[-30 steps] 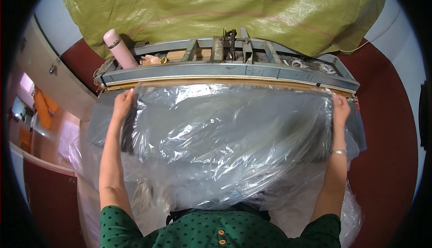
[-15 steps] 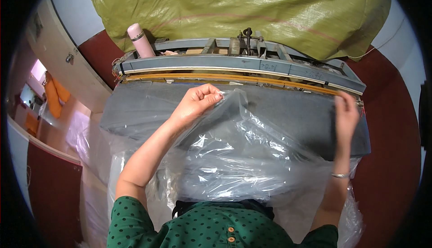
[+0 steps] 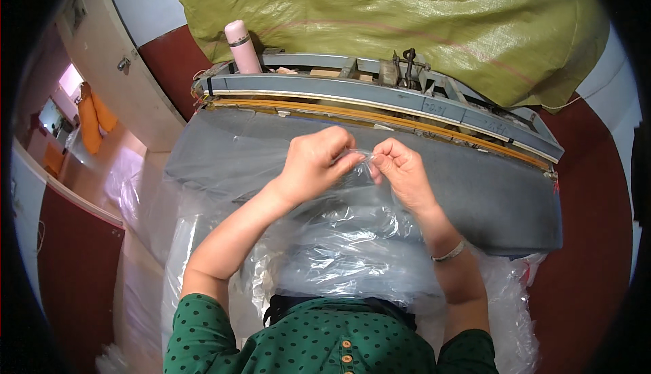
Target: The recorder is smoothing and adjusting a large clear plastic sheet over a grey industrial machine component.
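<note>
Clear plastic film (image 3: 359, 259) lies bunched over my lap and up onto the grey padded work surface (image 3: 488, 198). My left hand (image 3: 317, 160) pinches an edge of this film above the surface's middle. Close beside it, my right hand (image 3: 401, 170) has its thumb and fingers closed on the same edge, with a short stretch of film between the two hands. A bracelet (image 3: 450, 251) circles my right wrist. From the pinched edge the film hangs down in shiny folds toward me.
Behind the surface runs a long metal frame (image 3: 319, 88) with yellow-orange strips (image 3: 380, 124) along its front. A pink flask (image 3: 242, 48) stands at its left end, and a dark clamp (image 3: 409, 67) rises from it. A green-yellow woven sheet (image 3: 407, 14) hangs behind. An open door (image 3: 112, 55) is at left.
My right hand has come in from the far right of the surface to meet my left and now grips the film too. The whole view has shifted slightly.
</note>
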The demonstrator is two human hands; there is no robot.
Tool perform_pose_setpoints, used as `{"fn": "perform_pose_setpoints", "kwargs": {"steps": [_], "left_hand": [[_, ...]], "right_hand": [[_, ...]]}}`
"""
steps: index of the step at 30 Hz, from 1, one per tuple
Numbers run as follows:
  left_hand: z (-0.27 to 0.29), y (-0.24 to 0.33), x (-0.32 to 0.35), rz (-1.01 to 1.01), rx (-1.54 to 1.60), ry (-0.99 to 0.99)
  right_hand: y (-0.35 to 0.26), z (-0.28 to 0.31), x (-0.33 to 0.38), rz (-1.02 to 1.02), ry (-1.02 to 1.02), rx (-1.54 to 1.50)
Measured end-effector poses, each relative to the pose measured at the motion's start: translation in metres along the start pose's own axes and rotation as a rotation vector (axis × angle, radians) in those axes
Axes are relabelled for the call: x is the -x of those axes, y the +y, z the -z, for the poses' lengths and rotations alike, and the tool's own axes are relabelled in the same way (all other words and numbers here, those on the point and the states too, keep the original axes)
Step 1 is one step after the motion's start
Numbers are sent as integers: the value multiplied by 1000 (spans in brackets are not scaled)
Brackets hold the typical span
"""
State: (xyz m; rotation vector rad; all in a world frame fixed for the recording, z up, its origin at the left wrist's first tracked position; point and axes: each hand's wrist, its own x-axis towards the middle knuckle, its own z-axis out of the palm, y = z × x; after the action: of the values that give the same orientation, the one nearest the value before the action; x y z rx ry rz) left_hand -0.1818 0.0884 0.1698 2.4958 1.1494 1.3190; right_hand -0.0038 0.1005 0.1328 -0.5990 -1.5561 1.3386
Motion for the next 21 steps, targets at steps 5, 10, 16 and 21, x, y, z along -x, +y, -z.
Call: {"fn": "perform_pose_setpoints", "kwargs": {"steps": [5, 10, 16, 21], "left_hand": [[-17, -1, 1, -202, -221, 240], [-40, 3, 29, -54, 33, -34], [-27, 7, 95, 496, 1268, -954], [71, -35, 143, 873, 877, -1223]], "right_hand": [[6, -13, -8, -261, 84, -421], [40, 9, -12, -40, 244, -224], [52, 98, 10, -125, 877, -204], [55, 277, 113, -43, 1153, 571]]}}
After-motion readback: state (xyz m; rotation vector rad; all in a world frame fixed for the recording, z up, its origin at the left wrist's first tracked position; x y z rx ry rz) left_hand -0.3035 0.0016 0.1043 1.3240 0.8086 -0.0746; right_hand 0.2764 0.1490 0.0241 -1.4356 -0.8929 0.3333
